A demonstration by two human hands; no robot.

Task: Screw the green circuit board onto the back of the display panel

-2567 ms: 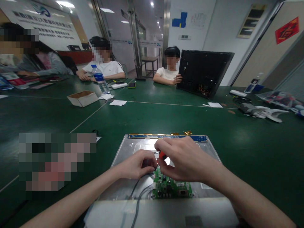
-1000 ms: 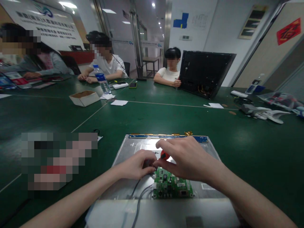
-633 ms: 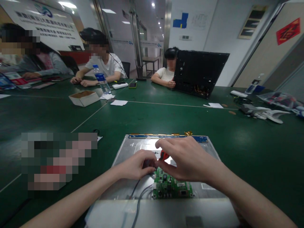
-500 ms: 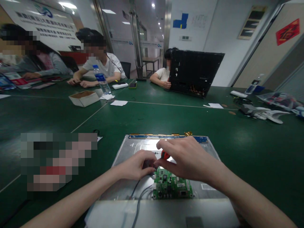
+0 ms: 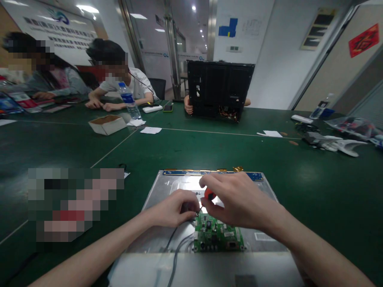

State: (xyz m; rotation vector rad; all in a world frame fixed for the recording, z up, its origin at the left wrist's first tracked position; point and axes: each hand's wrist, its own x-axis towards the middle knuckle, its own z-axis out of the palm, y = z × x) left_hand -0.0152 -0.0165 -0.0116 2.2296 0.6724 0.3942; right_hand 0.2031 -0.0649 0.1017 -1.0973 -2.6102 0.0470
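Note:
A red-handled screwdriver (image 5: 210,194) is held in the curled fingers of my right hand (image 5: 231,197). Its thin shaft slants down to the upper left corner of a green circuit board (image 5: 218,235). My left hand (image 5: 176,207) is closed close by that corner, fingertips bent together; what they hold, if anything, is hidden. The board lies on the silver metal back of a flat display panel (image 5: 158,193), with a blue strip board (image 5: 182,173) along its far edge. Grey cables (image 5: 176,251) run from the board's left side toward me.
On the green table (image 5: 185,149) stand an open cardboard box (image 5: 107,125) and a water bottle (image 5: 128,101). Across from me a person's hand holds up a black monitor casing (image 5: 220,89). White plastic parts (image 5: 332,141) lie at right. Two other people sit at left.
The black casing across the table has shifted left and turned to face me more squarely, hiding the person behind it. My hands stay nearly in place; the screwdriver's shaft now shows.

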